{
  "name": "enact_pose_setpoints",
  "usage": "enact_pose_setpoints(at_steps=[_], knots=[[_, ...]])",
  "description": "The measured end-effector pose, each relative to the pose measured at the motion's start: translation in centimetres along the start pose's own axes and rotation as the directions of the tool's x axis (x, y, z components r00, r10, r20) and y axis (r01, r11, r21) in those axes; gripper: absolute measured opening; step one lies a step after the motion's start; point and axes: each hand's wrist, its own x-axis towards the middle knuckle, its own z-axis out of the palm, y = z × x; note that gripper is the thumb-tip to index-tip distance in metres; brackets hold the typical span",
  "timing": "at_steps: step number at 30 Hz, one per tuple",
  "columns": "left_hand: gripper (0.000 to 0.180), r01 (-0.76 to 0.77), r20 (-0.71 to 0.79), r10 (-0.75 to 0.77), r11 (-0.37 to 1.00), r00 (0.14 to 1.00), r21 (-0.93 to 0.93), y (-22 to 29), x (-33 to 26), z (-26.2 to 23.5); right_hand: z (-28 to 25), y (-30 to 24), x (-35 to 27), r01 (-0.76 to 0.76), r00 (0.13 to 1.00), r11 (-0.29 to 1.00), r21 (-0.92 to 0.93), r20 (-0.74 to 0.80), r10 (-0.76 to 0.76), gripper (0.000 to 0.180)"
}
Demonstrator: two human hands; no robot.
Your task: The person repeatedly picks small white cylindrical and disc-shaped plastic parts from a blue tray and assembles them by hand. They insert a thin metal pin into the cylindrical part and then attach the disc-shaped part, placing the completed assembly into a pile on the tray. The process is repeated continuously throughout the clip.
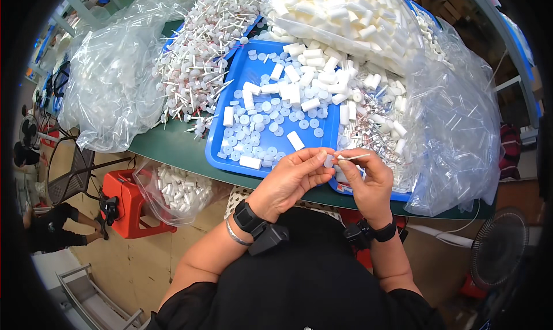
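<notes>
Over the table's near edge my two hands meet, fingertips almost touching. My left hand (pixel 292 179) pinches a small translucent disc (pixel 329 161) between thumb and fingers. Between thumb and forefinger, my right hand (pixel 368 187) grips a thin white stick-like piece (pixel 356 156) whose inner end is by the disc. Just beyond them lies a blue tray (pixel 214 142) with many loose translucent discs (pixel 253 128) and white cylinders (pixel 295 140). On its right, a second tray holds thin metallic and white pieces (pixel 371 131) mixed with cylinders.
Assembled-looking stick-and-disc pieces (pixel 201 47) are heaped at the back left. A large clear bag of white cylinders (pixel 351 19) leans over the trays. Crumpled plastic bags (pixel 115 82) flank both sides. Below left stand a red stool (pixel 124 206) and another bag of cylinders (pixel 184 187); a fan (pixel 498 246) is lower right.
</notes>
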Motion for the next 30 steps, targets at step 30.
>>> enact_pose_setpoints(at_steps=[30], knots=[[0.032,-0.019,-0.093,0.033,0.989,0.995,0.147,-0.9,0.1,0.3,-1.0,-0.6,-1.1,-0.011,0.995,0.948,-0.318,0.091,0.042,0.013]])
